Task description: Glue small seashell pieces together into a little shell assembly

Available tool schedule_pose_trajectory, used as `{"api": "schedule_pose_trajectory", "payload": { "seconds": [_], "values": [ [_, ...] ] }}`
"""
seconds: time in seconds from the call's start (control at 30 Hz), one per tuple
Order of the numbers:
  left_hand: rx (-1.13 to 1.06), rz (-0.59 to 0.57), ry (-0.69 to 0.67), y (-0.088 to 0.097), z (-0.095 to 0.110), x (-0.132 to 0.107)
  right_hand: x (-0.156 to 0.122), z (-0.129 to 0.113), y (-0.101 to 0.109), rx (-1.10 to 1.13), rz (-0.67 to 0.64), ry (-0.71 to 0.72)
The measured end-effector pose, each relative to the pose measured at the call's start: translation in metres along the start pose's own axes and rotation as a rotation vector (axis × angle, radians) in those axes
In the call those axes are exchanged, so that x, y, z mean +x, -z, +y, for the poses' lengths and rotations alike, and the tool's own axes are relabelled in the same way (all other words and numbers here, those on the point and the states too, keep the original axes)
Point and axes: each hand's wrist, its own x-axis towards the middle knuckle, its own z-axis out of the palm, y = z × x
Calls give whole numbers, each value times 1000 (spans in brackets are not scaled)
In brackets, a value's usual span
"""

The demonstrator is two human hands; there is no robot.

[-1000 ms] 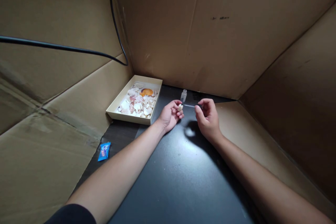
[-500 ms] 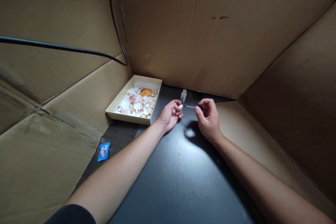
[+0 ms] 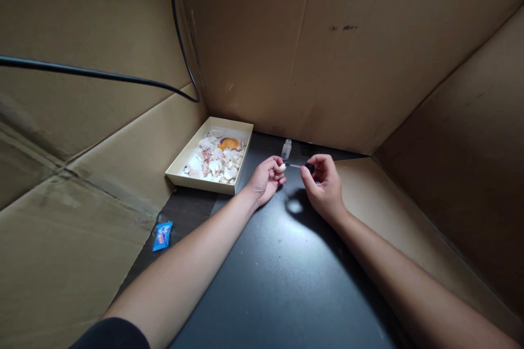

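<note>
Between the fingertips of my left hand (image 3: 265, 181) is a small whitish shell (image 3: 283, 167). My right hand (image 3: 325, 185) is closed around the black cap of a brush applicator (image 3: 310, 168). Its thin pale stem points left, and the dark tip is at the shell, seemingly touching it. Just behind my left fingers, a small clear bottle (image 3: 286, 148) stands uncapped on the dark table (image 3: 262, 272). Left of my hands is a shallow cream box (image 3: 200, 184) of white and pinkish shells (image 3: 213, 162), with one larger orange shell (image 3: 228, 144) among them.
A blue candy wrapper (image 3: 162, 236) lies near the left table edge, beside my left forearm. Cardboard walls (image 3: 286, 54) enclose the table at the back and both sides. A black cable (image 3: 123, 79) hangs at upper left. Flat cardboard (image 3: 368, 196) lies along the right.
My right thumb and the black cap have shifted slightly left, toward the shell. The cap shows more between my fingers. My left hand and the shell have stayed in place.
</note>
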Motion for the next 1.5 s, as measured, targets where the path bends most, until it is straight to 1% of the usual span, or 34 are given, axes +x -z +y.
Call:
{"api": "schedule_pose_trajectory", "payload": {
  "seconds": [0.13, 0.27, 0.4, 0.53, 0.67, 0.77, 0.93, 1.07, 1.4, 1.5],
  "values": [
    [6, 4, 3, 0, 0, 0, 0, -1, 0, -13, -25, 5],
    [1, 1, -2, -1, 0, 0, 1, -1, 0, -12, 19, 6],
    [-12, 17, 6, -1, 0, 0, 0, -2, 0, -9, -22, 6],
    [-36, 7, 7, 1, 0, 0, 0, -3, 0, -3, 8, 12],
    [-43, 23, 24, 1, 0, 1, 0, -2, 0, -16, -46, -4],
    [-38, 29, 24, 1, 0, 1, 1, -1, 0, -20, -17, -13],
    [-21, 34, 23, 2, 0, 1, 1, 0, 0, -54, -21, 52],
    [-24, 23, 19, 2, 1, 0, 1, 0, 0, -59, 14, 83],
    [-40, 27, 27, 1, 2, 0, 1, -3, 1, -110, 7, 99],
    [-54, 37, 32, 1, 2, 0, 0, -2, 1, -77, 17, 101]
  ]
}}
